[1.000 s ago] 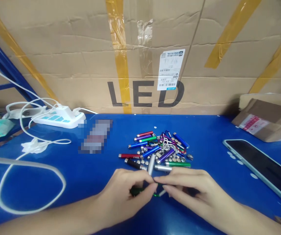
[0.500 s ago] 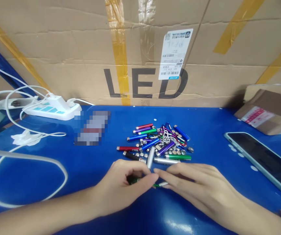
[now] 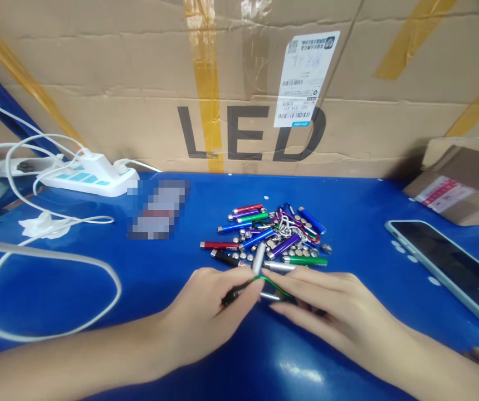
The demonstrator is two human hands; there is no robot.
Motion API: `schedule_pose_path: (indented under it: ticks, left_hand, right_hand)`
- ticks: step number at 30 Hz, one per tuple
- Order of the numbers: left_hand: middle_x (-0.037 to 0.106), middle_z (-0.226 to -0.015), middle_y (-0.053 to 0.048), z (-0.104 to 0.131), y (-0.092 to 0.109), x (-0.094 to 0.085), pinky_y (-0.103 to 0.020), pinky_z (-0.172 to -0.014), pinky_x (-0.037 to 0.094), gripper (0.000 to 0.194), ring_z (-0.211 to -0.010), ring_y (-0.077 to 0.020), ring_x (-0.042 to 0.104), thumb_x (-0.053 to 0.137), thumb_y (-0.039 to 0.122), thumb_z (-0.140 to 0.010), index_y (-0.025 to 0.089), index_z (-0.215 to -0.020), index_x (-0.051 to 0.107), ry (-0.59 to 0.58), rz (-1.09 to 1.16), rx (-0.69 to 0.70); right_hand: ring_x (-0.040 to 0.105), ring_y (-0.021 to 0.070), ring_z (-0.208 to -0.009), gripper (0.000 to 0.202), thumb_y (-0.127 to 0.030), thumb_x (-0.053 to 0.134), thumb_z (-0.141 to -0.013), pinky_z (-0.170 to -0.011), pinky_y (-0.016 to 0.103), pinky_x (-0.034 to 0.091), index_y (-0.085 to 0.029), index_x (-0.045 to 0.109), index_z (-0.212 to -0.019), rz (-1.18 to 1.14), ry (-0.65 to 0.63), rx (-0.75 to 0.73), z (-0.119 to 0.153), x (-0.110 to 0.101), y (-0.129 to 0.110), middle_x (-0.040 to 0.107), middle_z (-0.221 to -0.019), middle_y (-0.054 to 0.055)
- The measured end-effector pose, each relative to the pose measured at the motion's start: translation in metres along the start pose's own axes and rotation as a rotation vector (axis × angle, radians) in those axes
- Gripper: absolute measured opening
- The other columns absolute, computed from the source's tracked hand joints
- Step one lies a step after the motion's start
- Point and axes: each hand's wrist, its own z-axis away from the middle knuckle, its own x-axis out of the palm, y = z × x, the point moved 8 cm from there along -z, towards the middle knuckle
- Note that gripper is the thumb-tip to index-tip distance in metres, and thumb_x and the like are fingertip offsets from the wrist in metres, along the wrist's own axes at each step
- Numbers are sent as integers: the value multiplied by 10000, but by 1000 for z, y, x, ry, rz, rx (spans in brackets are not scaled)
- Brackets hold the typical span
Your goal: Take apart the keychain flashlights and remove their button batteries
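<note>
My left hand (image 3: 210,306) pinches a green carabiner (image 3: 280,285) between thumb and forefinger. A dark piece, mostly hidden, shows in the gap behind the thumb. My right hand (image 3: 343,303) closes on the carabiner's other end, its fingers stretched forward over a dark shape that I cannot make out. Below the green curve runs a short silver bar (image 3: 270,297). Just beyond my fingertips lies a pile of small metal tube lights, among them a silver tube (image 3: 258,257), a purple tube (image 3: 284,246) and a green tube (image 3: 305,260). Button cells (image 3: 243,255) and silver clips (image 3: 284,225) lie among them.
A phone (image 3: 452,267) lies at the right, below a brown carton (image 3: 452,184). At the left are a white power strip (image 3: 84,181), a looping white cable (image 3: 116,278) and a pixelated patch (image 3: 159,210). A large cardboard box (image 3: 139,83) stands along the back of the blue table (image 3: 160,270).
More of the green curve and the silver bar now shows between my hands. My right fingers have spread slightly around the piece. The whole view has shifted a little.
</note>
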Motion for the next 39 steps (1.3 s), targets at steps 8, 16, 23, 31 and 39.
schedule_pose_path:
  ticks: [8, 16, 23, 31, 39]
  left_hand:
    - [427, -590, 52, -1, 0, -5, -207, -527, 297, 344, -546, -95, 382, 347, 334, -941, 171, -689, 515, 24, 65, -4]
    - [473, -609, 45, -3, -2, -3, -208, -524, 310, 341, -542, -104, 407, 329, 364, -938, 183, -759, 556, -38, 46, -45]
    - [442, -588, 40, -2, 2, -2, -205, -507, 282, 324, -526, -98, 357, 353, 304, -931, 170, -767, 598, -33, 9, 39]
    - [422, -553, 47, -2, 2, 0, -197, -470, 251, 318, -492, -76, 343, 389, 267, -906, 137, -728, 618, -51, -11, 80]
    - [355, -521, 69, -1, 4, -8, -179, -415, 213, 324, -441, -54, 285, 380, 266, -913, 132, -720, 603, 22, 126, 54]
  right_hand:
    - [683, 194, -903, 412, -243, 542, -903, -774, 266, 564, -282, 513, -1313, -44, 21, 15, 1, -1, 3, 686, -1092, 32]
    - [680, 191, -935, 371, -196, 528, -907, -846, 271, 546, -229, 554, -1275, 58, 76, -10, 3, -9, 5, 683, -1109, 48]
    - [689, 178, -864, 294, -246, 527, -914, -750, 242, 566, -197, 612, -1191, 66, 61, -2, 5, -8, 5, 702, -1020, 58]
    - [688, 170, -870, 290, -191, 559, -892, -748, 236, 560, -193, 613, -1177, 61, 86, -28, 7, -10, 2, 707, -1016, 40]
    - [538, 69, -435, 171, -344, 598, -856, -397, 148, 452, -185, 652, -824, -719, 87, 574, 6, 0, 39, 612, -603, -22]
